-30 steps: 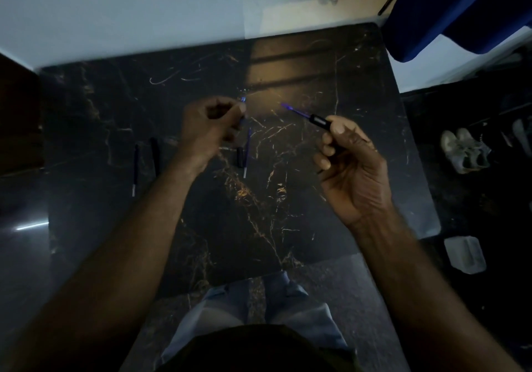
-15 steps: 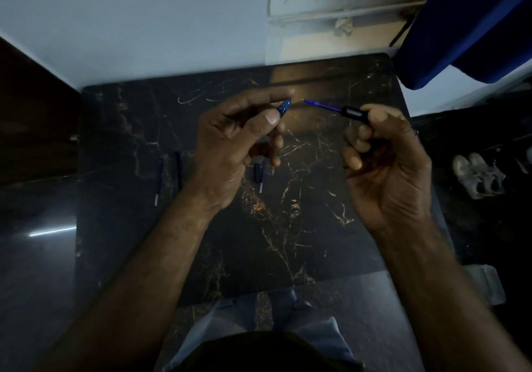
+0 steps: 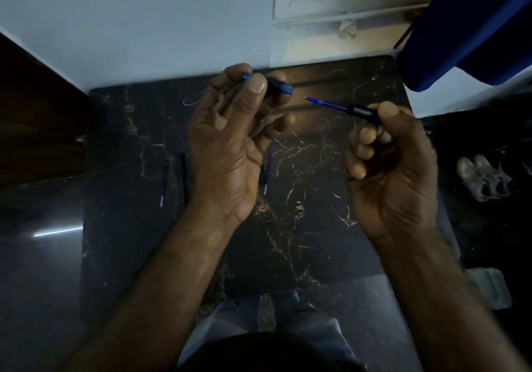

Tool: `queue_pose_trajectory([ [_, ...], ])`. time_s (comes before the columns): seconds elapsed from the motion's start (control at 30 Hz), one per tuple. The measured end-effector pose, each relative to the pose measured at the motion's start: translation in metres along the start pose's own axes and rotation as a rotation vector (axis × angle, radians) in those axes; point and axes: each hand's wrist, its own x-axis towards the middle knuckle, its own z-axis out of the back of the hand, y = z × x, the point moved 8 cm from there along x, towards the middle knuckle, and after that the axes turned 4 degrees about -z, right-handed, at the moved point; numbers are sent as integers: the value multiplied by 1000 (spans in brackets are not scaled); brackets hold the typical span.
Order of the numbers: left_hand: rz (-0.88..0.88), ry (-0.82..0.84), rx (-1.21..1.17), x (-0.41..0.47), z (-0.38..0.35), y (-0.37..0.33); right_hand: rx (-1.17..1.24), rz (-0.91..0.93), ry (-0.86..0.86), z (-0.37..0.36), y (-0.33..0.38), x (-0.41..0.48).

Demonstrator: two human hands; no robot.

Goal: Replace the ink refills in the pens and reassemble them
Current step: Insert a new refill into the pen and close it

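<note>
My right hand (image 3: 388, 164) grips the black barrel (image 3: 363, 111), its blue refill (image 3: 326, 103) pointing up-left. My left hand (image 3: 230, 141) pinches the blue nose piece (image 3: 280, 87), just apart from the tip and slightly above its axis, so I judge it needs lowering into line.

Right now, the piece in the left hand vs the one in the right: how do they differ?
The blue pen piece in the left hand is short and stubby, with no refill showing; the black barrel in the right hand has a thin blue refill sticking out, tip toward the left hand. The blue piece is pinched at the fingertips; the black barrel sits in a closed fist. Both are held above the table, not touching each other.
</note>
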Motion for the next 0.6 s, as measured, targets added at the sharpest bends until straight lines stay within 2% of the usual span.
queue_pose_trajectory([
  [0.6, -110, -3, 139, -2, 6, -7, -90, 51, -28, -5, -2, 3],
])
